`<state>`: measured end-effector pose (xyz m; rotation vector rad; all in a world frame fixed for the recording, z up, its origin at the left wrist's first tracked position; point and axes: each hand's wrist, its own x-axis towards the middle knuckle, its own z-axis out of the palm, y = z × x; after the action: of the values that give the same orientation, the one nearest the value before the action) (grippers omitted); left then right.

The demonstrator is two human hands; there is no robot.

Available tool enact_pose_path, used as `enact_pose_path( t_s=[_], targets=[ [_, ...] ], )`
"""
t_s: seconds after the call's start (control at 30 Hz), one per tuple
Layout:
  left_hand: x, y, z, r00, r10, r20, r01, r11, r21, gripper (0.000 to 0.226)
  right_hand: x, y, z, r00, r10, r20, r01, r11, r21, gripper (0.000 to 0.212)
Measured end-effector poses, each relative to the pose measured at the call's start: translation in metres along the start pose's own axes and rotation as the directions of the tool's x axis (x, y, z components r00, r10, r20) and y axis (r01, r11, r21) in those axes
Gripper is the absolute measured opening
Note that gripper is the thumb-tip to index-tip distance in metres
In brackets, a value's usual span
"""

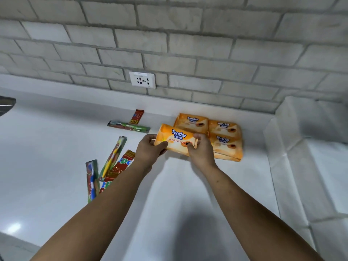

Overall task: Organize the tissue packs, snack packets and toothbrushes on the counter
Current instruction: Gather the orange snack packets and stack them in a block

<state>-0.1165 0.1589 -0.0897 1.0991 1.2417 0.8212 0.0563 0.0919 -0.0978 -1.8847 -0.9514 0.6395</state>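
Observation:
An orange tissue pack (177,139) is held between both hands, tilted, just left of three more orange tissue packs (224,136) grouped near the back wall. My left hand (150,149) grips its left end and my right hand (200,149) its right end. A packaged green toothbrush (130,126) lies near the wall with a red snack packet (136,116) behind it. To the left lie a yellow packaged toothbrush (113,157), another packaged toothbrush (92,179) and red snack packets (118,168), overlapping.
The white counter (47,147) ends at a grey brick-pattern wall with a white power socket (142,79). A raised tiled ledge (301,157) bounds the right side. A dark metal edge (6,104) shows at far left.

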Motion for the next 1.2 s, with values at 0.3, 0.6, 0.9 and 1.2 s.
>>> enact_pose_path(
  t_s=[0.3, 0.6, 0.9, 1.2],
  targets=[
    [0.049, -0.001, 0.037, 0.995, 0.004, 0.098, -0.029, 0.967, 0.251, 0.061, 0.047, 0.008, -0.01, 0.998, -0.052, 0.036, 0.062, 0.913, -0.403, 0.038],
    [0.07, -0.007, 0.052, 0.986, 0.032, 0.163, -0.124, 0.797, 0.591, 0.058, 0.056, 0.034, -0.003, 0.975, -0.22, 0.01, 0.157, 0.665, -0.73, 0.045],
    [0.06, -0.034, 0.056, 0.908, 0.184, 0.377, -0.42, 0.417, 0.806, 0.068, 0.051, 0.065, -0.013, 0.987, -0.145, 0.07, 0.144, 0.606, -0.782, 0.08],
    [0.055, -0.033, 0.063, 0.897, 0.164, 0.409, -0.441, 0.365, 0.82, 0.065, 0.053, 0.071, -0.01, 0.986, -0.142, 0.093, 0.159, 0.583, -0.797, 0.082]
  ],
)
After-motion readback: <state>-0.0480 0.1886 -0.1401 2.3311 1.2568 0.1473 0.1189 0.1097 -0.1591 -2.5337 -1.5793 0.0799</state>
